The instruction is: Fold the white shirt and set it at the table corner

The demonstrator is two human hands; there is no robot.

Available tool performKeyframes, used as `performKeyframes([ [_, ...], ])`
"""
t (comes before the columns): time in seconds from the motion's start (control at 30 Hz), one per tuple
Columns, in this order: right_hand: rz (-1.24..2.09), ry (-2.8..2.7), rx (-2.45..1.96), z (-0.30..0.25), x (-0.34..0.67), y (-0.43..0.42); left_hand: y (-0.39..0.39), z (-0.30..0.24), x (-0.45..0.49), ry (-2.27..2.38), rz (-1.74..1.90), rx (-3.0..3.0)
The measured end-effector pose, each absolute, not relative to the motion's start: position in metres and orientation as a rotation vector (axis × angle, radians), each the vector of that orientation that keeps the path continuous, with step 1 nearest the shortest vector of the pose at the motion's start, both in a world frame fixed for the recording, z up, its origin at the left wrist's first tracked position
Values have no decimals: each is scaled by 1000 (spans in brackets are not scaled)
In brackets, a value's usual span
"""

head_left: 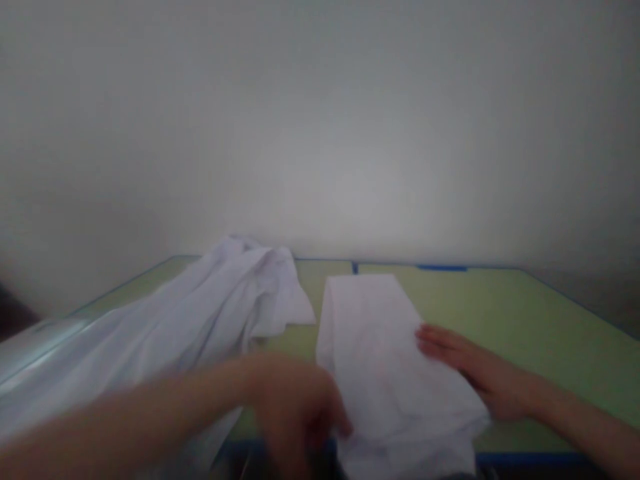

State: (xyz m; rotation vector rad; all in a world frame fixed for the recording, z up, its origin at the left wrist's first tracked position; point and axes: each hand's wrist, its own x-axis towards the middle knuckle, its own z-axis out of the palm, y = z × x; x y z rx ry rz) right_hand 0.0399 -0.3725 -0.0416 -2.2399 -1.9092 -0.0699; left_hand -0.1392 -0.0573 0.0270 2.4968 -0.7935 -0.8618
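White folded cloth (pixel 385 360), between both hands

The crumpled cloth (pixel 200 313) crowds my left, with a narrow gap beside the folded cloth (pixel 375 333). Bare table (pixel 530 320) lies open on my right. The wall (pixel 320 133) bounds the back.

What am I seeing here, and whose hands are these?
No machine: a person wears a camera on the head, so you look down at their own bare hands. A green table with a blue rim stands against a pale wall. A folded white cloth lies in the middle, a loose heap of white cloth to its left. The right hand rests flat on the folded cloth's right edge. The left hand, blurred, is at its near corner; whether it grips is unclear.
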Motion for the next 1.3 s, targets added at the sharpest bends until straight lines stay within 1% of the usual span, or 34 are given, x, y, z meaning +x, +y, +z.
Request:
performKeyframes([
  [0.1, 69, -2014, -2221, -34, -2, -388, -54, 13, -146, -1058, -454, 2579],
  [0.17, 14, -2049, -2247, -40, -19, -395, -51, 0, -149, -1119, -219, 2643],
  [0.23, -193, -2018, -2309, -54, -30, -399, -50, -14, -153, -1093, -103, 2682],
  [0.3, -475, -1956, -2369, -73, -37, -399, -55, -26, -159, -1037, -22, 2688],
  [0.37, -703, -1957, -2363, -89, -41, -399, -62, -34, -164, -991, 60, 2680],
  [0.43, -806, -1992, -2326, -98, -43, -399, -68, -39, -168, -990, 120, 2664],
  [0.5, -820, -2003, -2267, -101, -45, -401, -72, -43, -171, -994, 162, 2656],
  [0.6, -793, -1989, -2106, -96, -50, -407, -74, -44, -178, -1004, 204, 2647],
  [0.7, -759, -1941, -1951, -74, -63, -418, -79, -28, -193, -1052, 200, 2574],
  [0.77, -714, -1799, -1941, -44, -75, -424, -84, -4, -206, -1094, 223, 2441],
  [0.83, -639, -1543, -1967, -4, -87, -426, -89, 27, -216, -1069, 330, 2265],
  [0.9, -553, -1230, -1932, 38, -93, -418, -89, 58, -218, -890, 451, 2119],
  [0.93, -490, -1084, -1868, 58, -93, -410, -87, 73, -215, -740, 453, 2070],
  [1.03, -205, -872, -1622, 105, -73, -376, -77, 107, -185, -363, 363, 1826],
  [1.13, -67, -783, -1498, 135, -29, -339, -63, 129, -132, -193, 379, 1604],
  [1.23, 34, -713, -1554, 143, 27, -307, -48, 133, -71, -60, 222, 1495],
  [1.3, 130, -615, -1642, 130, 61, -287, -39, 115, -34, 66, 122, 1486],
])
